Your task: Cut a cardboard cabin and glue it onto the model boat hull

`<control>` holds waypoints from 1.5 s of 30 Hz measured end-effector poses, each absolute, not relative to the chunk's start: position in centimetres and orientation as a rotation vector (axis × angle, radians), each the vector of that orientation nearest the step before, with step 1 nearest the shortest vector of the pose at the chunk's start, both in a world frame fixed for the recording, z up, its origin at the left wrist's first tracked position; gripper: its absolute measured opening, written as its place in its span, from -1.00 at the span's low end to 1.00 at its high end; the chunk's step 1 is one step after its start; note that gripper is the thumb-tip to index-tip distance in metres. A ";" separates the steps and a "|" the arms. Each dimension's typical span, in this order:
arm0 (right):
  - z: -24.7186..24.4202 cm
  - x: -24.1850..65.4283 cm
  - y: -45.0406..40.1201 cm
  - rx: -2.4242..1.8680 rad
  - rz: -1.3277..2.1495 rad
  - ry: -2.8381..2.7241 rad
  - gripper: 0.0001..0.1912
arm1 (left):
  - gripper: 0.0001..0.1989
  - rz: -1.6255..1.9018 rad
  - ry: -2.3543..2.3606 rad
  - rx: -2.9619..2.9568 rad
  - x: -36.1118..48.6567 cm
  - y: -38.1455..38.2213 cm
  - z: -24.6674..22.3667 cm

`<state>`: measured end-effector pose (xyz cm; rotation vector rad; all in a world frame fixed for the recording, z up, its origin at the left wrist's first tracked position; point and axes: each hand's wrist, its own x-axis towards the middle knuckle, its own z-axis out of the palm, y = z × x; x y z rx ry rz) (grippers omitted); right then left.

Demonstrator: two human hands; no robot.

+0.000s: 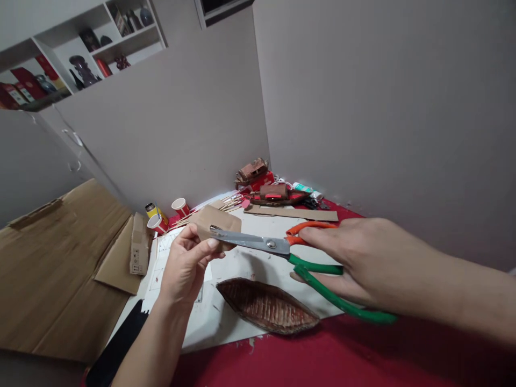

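Note:
My left hand (189, 260) pinches a small piece of brown cardboard (220, 219) between thumb and fingers, raised above the table. In my right hand (363, 258) is a pair of scissors (258, 243) with one orange and one green handle. Their blades point left and lie at the cardboard's lower edge, close to my left thumb. How far the blades are parted cannot be made out well. Below the scissors, a brown hollow boat hull (270, 307) with a ribbed inside rests on the white sheet (250, 263).
Two finished-looking model boats (278, 192) stand at the back corner, near a tube (304, 188) and a cardboard strip (292, 213). Several thin sticks (226, 203), paper cups (157, 223) and a yellow container (152, 209) are at back left. Large cardboard (64, 269) leans left.

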<state>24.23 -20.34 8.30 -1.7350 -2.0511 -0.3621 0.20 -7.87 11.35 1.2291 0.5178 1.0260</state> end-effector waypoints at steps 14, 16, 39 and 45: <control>6.5 24.6 -20.6 -1.819 -0.366 -2.129 -0.72 | -0.79 1.008 0.555 1.195 0.8 -8.0 11.1; 6.1 24.7 -20.5 -1.789 -0.375 -2.126 -0.72 | -0.79 0.997 0.557 1.195 0.8 -8.1 11.1; 5.8 24.6 -20.7 -1.751 -0.362 -2.134 -0.71 | -0.80 0.974 0.543 1.222 1.1 -8.4 10.9; 5.6 24.3 -20.6 -1.750 -0.342 -2.125 -0.74 | -0.80 0.975 0.529 1.220 0.9 -8.6 10.9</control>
